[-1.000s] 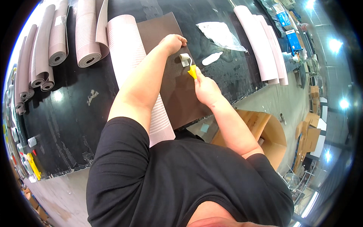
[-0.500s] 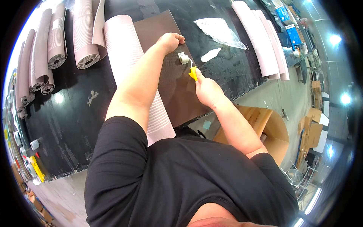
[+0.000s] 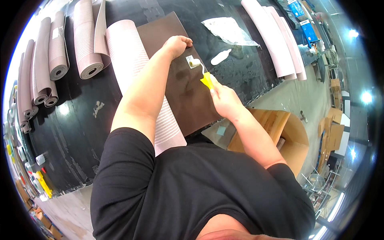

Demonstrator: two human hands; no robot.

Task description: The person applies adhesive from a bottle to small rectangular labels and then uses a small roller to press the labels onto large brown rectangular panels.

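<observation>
My right hand (image 3: pixel 227 100) is closed around the yellow handle of a small paint roller (image 3: pixel 207 81). The roller's pale head lies on a small white label (image 3: pixel 189 59) near the right edge of a brown mat (image 3: pixel 182 90). Higher up along that same edge is my left hand (image 3: pixel 178 46), its fingers curled together over the mat; what they pinch, if anything, is hidden. The mat's rolled part (image 3: pixel 138 60), pale pink with ribbed stripes, lies to the left and passes under my left forearm.
Several rolled mats (image 3: pixel 89 44) lie on the black table (image 3: pixel 76 132) at the left, and more pale rolls (image 3: pixel 270 40) at the right. A clear plastic bag (image 3: pixel 230 31) and a white bottle (image 3: pixel 221 57) lie beyond the mat. An open cardboard box (image 3: pixel 294 140) stands below the table's near edge.
My right hand and the roller's handle have shifted slightly right and toward me, and more of the white label shows beside the roller head. My left hand stays at the mat's edge.
</observation>
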